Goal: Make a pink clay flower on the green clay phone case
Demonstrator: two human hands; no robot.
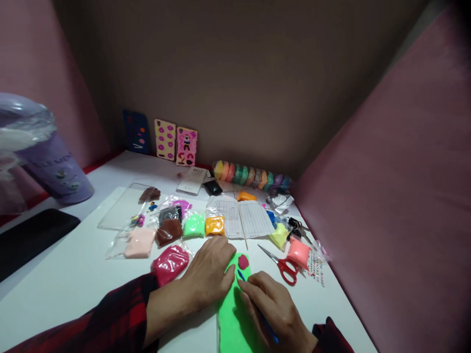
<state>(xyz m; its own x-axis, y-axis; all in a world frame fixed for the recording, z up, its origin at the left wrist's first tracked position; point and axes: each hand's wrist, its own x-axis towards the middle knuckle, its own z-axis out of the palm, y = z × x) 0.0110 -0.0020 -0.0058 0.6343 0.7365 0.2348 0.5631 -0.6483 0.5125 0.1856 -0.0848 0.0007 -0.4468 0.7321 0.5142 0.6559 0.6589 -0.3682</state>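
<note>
Honestly, the right hand (274, 306) pinching the blue tool (241, 275) could gouge the green sheet (231, 326), lower centre, if it slips. Left hand (209, 274) lies flat, fingers together, maybe denting it.

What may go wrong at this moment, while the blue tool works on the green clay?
1. The right hand holds the blue tool with its tip close to the dark pink piece. A slip may gouge the green clay sheet.
2. The left hand rests on the sheet's edge, so its fingers may leave dents.
3. The red scissors lie open beside the right hand, and a wide movement might hit the blades.
</note>
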